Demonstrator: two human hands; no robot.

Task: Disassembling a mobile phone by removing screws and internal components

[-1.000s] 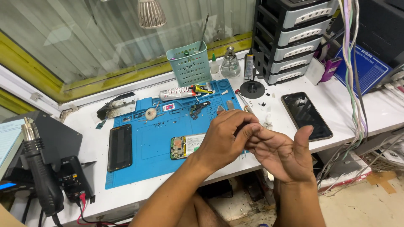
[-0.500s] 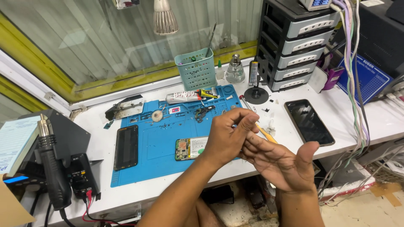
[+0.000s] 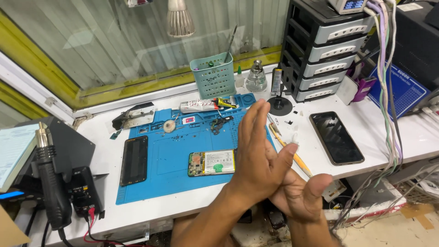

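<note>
- Head view: my left hand (image 3: 256,160) stands flat, fingers together and straight, pressed palm to palm on my right hand (image 3: 299,194), whose fingers lie loosely extended, gripping nothing.
- Opened phone (image 3: 211,163) lies on the blue mat (image 3: 155,183), just left of my hands.
- Yellow tool (image 3: 297,158) rests on the desk (image 3: 379,132), beside a black phone (image 3: 336,137).

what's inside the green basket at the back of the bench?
Green basket: a long thin tool sticks out above the rim, small items near the top. Its mesh walls hide the lower contents.
</note>
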